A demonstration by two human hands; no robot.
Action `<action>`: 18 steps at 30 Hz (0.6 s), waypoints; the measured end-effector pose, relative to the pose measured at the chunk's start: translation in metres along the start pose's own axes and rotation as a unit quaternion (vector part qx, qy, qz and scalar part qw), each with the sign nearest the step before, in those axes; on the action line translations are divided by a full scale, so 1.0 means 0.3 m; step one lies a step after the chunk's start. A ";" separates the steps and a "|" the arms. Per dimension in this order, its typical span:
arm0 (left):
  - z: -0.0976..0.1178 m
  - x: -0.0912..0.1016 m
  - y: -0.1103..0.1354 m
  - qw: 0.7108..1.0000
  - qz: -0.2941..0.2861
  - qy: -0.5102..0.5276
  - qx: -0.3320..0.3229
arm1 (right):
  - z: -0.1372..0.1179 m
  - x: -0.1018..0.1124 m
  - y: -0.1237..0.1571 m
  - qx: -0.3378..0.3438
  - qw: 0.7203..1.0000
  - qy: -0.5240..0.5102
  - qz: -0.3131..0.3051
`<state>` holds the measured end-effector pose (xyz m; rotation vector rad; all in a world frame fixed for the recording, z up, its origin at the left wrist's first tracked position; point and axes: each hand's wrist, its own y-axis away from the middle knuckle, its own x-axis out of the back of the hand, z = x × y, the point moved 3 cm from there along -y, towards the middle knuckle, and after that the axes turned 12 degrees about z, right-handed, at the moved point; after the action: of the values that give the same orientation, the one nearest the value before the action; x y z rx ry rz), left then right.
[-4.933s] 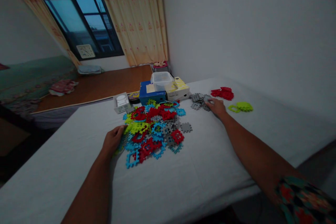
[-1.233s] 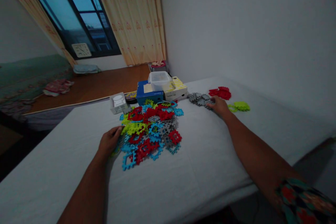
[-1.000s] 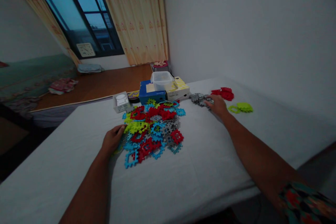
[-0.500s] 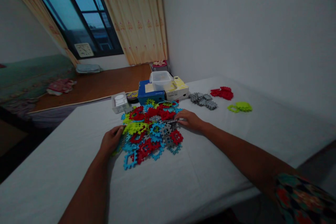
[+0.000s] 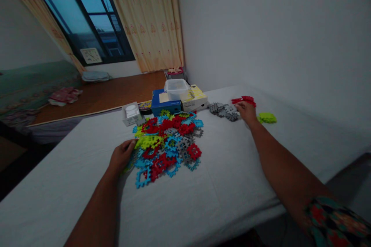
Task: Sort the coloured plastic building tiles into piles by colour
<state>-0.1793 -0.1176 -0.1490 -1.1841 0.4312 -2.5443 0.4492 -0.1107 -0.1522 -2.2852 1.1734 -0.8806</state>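
Note:
A mixed pile of plastic interlocking building pieces (image 5: 171, 144) with toothed edges, in red, blue, lime green and grey, lies on the white-sheeted bed. At its left side my left hand (image 5: 121, 156) is curled, thumb and forefinger closed at the edge of some lime-green pieces (image 5: 149, 141); its other fingers are hidden. Farther right, my right hand (image 5: 247, 112) reaches over to a separate heap of grey pieces (image 5: 222, 110). Its fingertips are pinched at a grey piece (image 5: 232, 109) on the heap's right side. Red pieces (image 5: 246, 99) lie just behind that hand.
Lime-green pieces (image 5: 268, 117) lie right of my right hand. Behind the mixed pile stand a small white box (image 5: 131, 114), a round black tin (image 5: 145, 108), a blue box (image 5: 165, 104), a yellow-and-white box (image 5: 195, 98) and a clear plastic tub (image 5: 176, 88). A wall (image 5: 275, 38) borders the right.
My right hand has moved from the mixed pile's right edge out to the grey heap on the right. My left hand has stayed in place.

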 end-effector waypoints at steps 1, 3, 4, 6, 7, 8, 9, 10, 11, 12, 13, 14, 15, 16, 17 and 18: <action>-0.001 0.000 -0.001 1.000 0.000 0.001 -0.001 | 0.025 0.009 -0.006 0.001 1.000 0.023 0.000; -0.003 0.000 -0.002 1.000 0.004 0.003 -0.002 | 0.056 0.014 -0.002 0.002 0.998 0.061 -0.017; -0.002 0.001 -0.001 1.000 0.005 0.004 -0.003 | 0.065 0.012 0.004 0.001 0.997 0.075 -0.029; 0.000 0.003 0.000 1.000 0.006 0.006 -0.003 | 0.070 0.008 0.015 -0.002 0.994 0.097 -0.044; 0.002 0.004 0.001 1.000 0.007 0.008 -0.002 | 0.067 0.008 0.019 0.000 0.994 0.104 -0.044; 0.005 0.004 0.002 1.000 0.007 0.009 -0.002 | 0.061 0.010 0.021 0.005 0.993 0.107 -0.041; 0.007 0.006 0.003 1.000 0.007 0.010 -0.002 | 0.052 0.012 0.023 0.012 0.994 0.106 -0.038; 0.010 0.007 0.004 1.000 0.008 0.010 -0.003 | 0.041 0.013 0.024 0.021 0.994 0.102 -0.043; 0.013 0.009 0.005 1.000 0.009 0.010 -0.002 | 0.031 0.011 0.027 0.026 0.993 0.100 -0.059; 0.015 0.010 0.006 1.000 0.009 0.008 -0.001 | 0.021 0.007 0.033 0.028 0.990 0.106 -0.085; 0.016 0.011 0.006 1.000 0.009 0.006 0.000 | 0.012 0.000 0.040 0.025 0.985 0.123 -0.117; 0.018 0.012 0.007 1.000 0.007 0.004 0.002 | 0.006 -0.008 0.051 0.020 0.977 0.149 -0.150; 0.019 0.013 0.007 1.000 0.006 0.002 0.002 | 0.000 -0.015 0.062 0.016 0.967 0.181 -0.176; 0.020 0.014 0.007 1.000 0.006 0.002 0.003 | -0.004 -0.022 0.074 0.014 0.958 0.212 -0.192; 0.020 0.014 0.007 1.000 0.006 0.002 0.003 | -0.008 -0.027 0.084 0.012 0.951 0.238 -0.197; 0.021 0.013 0.007 1.000 0.006 0.002 0.002 | -0.012 -0.031 0.093 0.013 0.947 0.255 -0.196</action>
<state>-0.1766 -0.1220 -0.1432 -1.1708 0.4319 -2.5358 0.4268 -0.1188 -0.1699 -2.3824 0.8836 -1.7041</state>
